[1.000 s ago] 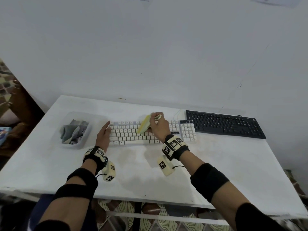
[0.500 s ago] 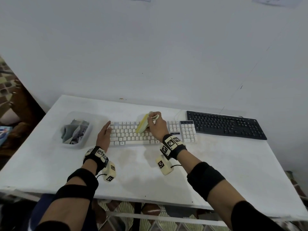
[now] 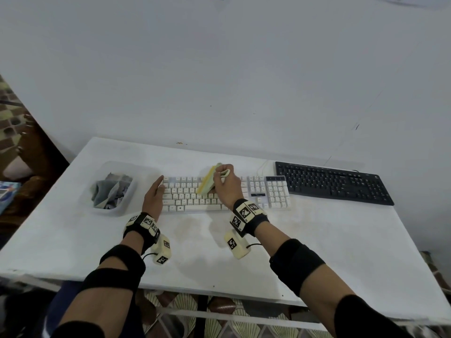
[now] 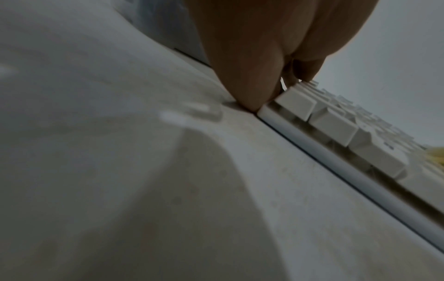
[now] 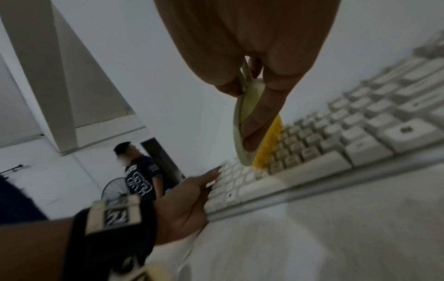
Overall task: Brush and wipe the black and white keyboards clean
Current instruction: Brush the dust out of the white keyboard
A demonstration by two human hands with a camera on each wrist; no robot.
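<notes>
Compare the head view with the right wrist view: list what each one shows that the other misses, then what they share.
Only the head view: the black keyboard at the table's right and the clear tub of rags left of the white one.

Only the right wrist view: a bystander and a fan in the room behind, and the finger hooked through the brush's loop handle.

Both: the right hand holding the yellow-bristled brush on the white keyboard, and the left hand steadying its left end.
</notes>
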